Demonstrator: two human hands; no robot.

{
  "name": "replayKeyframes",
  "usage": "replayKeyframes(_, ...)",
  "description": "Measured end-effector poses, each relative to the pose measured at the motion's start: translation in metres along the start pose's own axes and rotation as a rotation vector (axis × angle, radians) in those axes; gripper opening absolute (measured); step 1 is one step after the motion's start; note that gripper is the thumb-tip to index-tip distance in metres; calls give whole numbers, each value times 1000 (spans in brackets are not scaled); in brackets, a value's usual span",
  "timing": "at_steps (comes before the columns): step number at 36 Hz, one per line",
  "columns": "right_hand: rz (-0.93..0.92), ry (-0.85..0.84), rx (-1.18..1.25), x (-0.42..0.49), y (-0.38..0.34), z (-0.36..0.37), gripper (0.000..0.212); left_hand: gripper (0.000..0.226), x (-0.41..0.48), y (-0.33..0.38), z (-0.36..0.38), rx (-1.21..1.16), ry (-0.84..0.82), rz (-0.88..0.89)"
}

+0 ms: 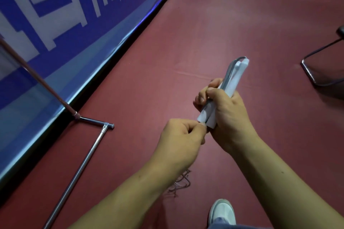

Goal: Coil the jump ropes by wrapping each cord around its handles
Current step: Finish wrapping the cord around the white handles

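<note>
Right hand (229, 117) grips paired handles (237, 78), held over floor (204, 33). Long axis: near end low-left, far end up-right. Left hand (181, 140) nearer that low end, pinching there, seemingly cord (228, 73). Next wrap probably starts from low end.

Bare left hand (182, 139), bare right hand (229, 117), white mesh shoe (222, 212), blue-grey trouser hem (221, 226)

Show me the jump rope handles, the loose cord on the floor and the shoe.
handles (236, 78): head view, white upper part.
loose cord (181, 181): head view, tangled middle.
shoe (222, 210): head view, white toe.
</note>
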State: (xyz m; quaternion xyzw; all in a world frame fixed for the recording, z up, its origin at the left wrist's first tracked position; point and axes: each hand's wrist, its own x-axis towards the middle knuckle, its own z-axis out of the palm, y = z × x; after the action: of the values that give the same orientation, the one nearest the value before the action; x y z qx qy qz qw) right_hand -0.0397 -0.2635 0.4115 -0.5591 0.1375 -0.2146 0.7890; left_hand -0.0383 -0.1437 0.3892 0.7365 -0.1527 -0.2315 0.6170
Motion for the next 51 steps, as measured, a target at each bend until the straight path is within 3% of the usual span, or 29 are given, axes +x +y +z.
replayKeyframes(6, -43, -115, -95, -8, -2, 4, 18, 36, -2, 6, -3, -383, -93, -240)
replayKeyframes(11, -16, -77, -39, -10, -4, 11, 22, 21, -1, 14, -13, -590, -200, -396)
replayKeyframes(14, -51, -83, -164, -13, -5, 12, 21, 30, -1, 17, -18, -459, -204, -376)
replayKeyframes(19, -79, -116, -401, -14, -6, 6, 21, 35, 2, 17, -35, 222, -187, -20)
replayKeyframes(24, 90, -146, -435, -9, -1, 0, 20, 11, 4, 10, -45, 479, -81, 244)
replayKeyframes(28, 154, -165, -372, -6, 2, -1, 18, 7, 3, 13, -53, 466, -87, 323)
replayKeyframes(31, 199, -206, -346, -7, 1, -1, 17, 25, 3, 14, -59, 521, -48, 325)
replayKeyframes(44, 310, -433, -457, -17, -6, 4, 32, 41, 13, 10, -74, 518, -43, 126)
replayKeyframes(51, 500, -458, -42, -20, -14, 4, 36, 24, 18, 13, -86, 242, -177, 130)
